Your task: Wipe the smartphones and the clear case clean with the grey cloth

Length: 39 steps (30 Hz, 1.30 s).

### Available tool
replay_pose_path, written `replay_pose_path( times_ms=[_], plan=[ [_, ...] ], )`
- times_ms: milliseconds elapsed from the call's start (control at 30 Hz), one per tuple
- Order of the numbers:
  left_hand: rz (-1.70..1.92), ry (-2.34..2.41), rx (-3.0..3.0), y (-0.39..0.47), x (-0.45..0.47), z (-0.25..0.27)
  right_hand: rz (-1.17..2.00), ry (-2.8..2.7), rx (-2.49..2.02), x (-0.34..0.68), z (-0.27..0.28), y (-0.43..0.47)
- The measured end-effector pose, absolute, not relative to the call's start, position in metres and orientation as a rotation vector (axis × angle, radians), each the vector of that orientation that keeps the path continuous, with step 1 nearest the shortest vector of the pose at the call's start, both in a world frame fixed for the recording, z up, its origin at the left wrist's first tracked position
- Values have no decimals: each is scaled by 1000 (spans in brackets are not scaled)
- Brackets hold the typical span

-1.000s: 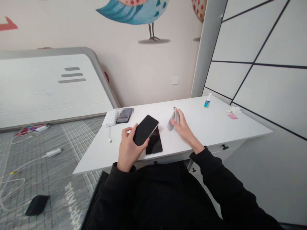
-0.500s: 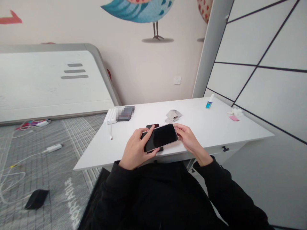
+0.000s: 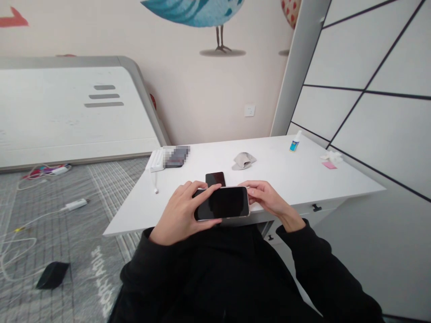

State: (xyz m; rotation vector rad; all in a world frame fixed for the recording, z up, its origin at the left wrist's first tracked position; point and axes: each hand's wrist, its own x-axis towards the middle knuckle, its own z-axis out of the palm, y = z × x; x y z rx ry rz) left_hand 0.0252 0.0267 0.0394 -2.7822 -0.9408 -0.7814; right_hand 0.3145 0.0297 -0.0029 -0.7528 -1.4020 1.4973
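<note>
A smartphone [image 3: 227,204] with a dark screen and a pale frame lies sideways between my hands, over the front edge of the desk. My left hand [image 3: 177,213] grips its left half, fingers along the top edge and thumb along the bottom. At the phone's upper right corner, my right hand [image 3: 271,198] is closed with its fingertips against the end; whether they pinch anything else is hidden. Just behind, a second dark phone [image 3: 215,178] rests on the desk, its near part covered by the held one.
On the white desk [image 3: 188,177] are a crumpled grey cloth [image 3: 244,160], a small spray bottle [image 3: 294,141], white tissue [image 3: 332,156] and a pink pad [image 3: 329,165]. A white power strip [image 3: 157,161] and a blurred dark item [image 3: 177,157] sit at the back left. Cables lie on the carpet.
The held smartphone has come down towards me and turned from slanted to nearly level, both hands moving with it. More of the second phone behind it shows.
</note>
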Motion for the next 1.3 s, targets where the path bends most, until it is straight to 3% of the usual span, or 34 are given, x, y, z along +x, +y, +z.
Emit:
replay_pose_path(
  times_ms=[367,800,1300],
  plan=[
    [-626,-987,-2887,11,24,50,1438,-1505,-810,307,11,13],
    [-786,-893,-3038,-2,13,69,1564,-1364,-766,290,12,-14],
    [-848,-1093,-2859,23,11,39,1761,-1321,-707,288,3,-9]
  ],
)
